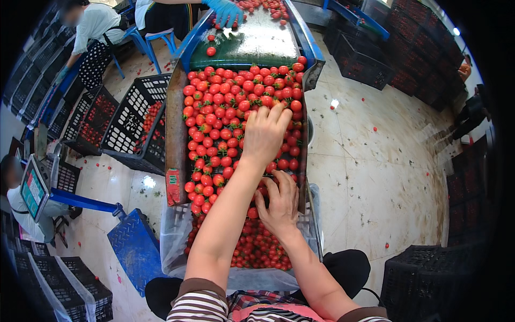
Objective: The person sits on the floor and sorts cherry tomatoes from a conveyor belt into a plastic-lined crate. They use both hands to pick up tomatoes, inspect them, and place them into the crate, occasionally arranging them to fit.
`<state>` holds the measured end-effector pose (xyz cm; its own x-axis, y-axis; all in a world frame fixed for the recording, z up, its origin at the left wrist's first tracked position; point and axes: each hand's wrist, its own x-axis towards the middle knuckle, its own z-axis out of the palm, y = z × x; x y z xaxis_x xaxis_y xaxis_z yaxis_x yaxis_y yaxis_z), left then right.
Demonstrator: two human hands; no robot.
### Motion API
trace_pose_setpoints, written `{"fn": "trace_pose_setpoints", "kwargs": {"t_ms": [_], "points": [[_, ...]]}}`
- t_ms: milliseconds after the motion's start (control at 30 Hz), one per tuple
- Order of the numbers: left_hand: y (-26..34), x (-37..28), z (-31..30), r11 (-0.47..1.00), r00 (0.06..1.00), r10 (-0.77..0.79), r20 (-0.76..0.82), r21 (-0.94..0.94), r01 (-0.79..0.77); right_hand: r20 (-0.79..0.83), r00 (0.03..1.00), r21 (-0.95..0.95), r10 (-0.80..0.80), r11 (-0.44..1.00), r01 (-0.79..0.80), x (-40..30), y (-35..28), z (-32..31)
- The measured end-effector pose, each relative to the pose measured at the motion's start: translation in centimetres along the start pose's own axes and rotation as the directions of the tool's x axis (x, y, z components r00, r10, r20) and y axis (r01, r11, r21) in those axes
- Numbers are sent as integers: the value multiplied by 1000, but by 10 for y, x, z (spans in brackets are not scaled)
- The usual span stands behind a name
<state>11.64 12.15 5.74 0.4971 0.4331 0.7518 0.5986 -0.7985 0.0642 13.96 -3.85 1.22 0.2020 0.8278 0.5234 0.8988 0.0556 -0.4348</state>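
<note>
Many red cherry tomatoes (217, 98) lie in a metal chute (176, 133) at the lower end of a green conveyor belt (257, 50). My left hand (265, 131) reaches over the right middle of the chute, its fingers bent down among the tomatoes; what is under the fingertips is hidden. Nearer to me, my right hand (281, 199) rests at the chute's lower right, with curved fingers apart around tomatoes. Whether either hand grips one cannot be told. Below the chute's lower edge, a crate lined with translucent plastic (175, 237) holds more cherry tomatoes (261, 251).
A co-worker's blue-gloved hand (227, 13) is over the belt's far end. Black plastic crates (132, 120) stand left of the chute, near a blue platform scale (134, 245). Stacked crates (426, 273) stand at the lower right. Loose tomatoes (375, 129) dot the tiled floor.
</note>
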Motion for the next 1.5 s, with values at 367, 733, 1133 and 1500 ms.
{"fn": "trace_pose_setpoints", "kwargs": {"t_ms": [367,733,1133,1500], "points": [[-52,4,-116,406,335,-895,-295,-850,336,-26,1000,32,16,999,-15,-5,4,5],[-15,-96,-53,965,889,-253,381,35,259,-106,994,168,24,986,-6,-1,-2,1],[-40,-91,-73,926,920,-378,-108,-55,374,-48,998,17,37,999,-36,-3,-3,1],[-16,-27,0,968,908,-164,385,-113,223,-70,996,15,56,998,-55,0,-1,5]]}}
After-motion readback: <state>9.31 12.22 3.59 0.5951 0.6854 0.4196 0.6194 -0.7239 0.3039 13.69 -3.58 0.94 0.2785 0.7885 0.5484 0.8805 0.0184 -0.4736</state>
